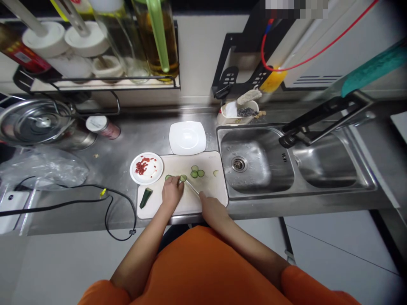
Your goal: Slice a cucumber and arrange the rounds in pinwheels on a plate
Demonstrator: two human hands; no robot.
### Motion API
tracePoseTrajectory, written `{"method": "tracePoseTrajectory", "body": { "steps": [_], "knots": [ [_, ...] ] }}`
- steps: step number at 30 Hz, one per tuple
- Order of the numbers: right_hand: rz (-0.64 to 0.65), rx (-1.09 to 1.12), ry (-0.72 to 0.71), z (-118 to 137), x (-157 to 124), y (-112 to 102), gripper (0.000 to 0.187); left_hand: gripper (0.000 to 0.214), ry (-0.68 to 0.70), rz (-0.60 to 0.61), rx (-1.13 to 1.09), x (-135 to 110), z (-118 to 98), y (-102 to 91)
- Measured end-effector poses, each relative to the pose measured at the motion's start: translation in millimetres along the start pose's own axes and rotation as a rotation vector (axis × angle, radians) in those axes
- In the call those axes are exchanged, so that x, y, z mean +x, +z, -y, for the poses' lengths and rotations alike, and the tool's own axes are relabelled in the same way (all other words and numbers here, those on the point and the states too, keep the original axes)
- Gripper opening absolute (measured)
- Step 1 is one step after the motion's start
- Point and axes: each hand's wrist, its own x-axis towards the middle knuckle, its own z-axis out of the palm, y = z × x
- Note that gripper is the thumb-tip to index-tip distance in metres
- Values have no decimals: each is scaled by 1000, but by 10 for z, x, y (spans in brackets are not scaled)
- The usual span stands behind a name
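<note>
A pale cutting board (206, 186) lies on the steel counter in front of me. My left hand (171, 192) is closed over a cucumber (182, 178), holding it down on the board. My right hand (211, 207) grips a knife (192, 187) whose blade rests against the cucumber's cut end. A few cucumber slices (197, 171) lie loose on the board beyond the blade. A dark green cucumber end piece (145, 198) sits at the board's left edge.
A small round plate of red chopped chilli (146, 168) touches the board's left corner. A bare white square plate (187, 137) sits behind. A double steel sink (257, 163) with black faucet (318, 120) is right. A black cable (104, 203), a pot lid (38, 123) and a condiment rack (95, 63) are left.
</note>
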Motion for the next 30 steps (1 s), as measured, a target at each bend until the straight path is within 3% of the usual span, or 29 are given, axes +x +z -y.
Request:
{"method": "tracePoseTrajectory", "body": {
  "steps": [24,30],
  "knots": [
    [0,56,-11,61,47,-26,40,27,-8,5,-14,18,34,30],
    [67,58,-6,12,-45,-16,42,24,-40,8,-46,48,2,4]
  ]
}}
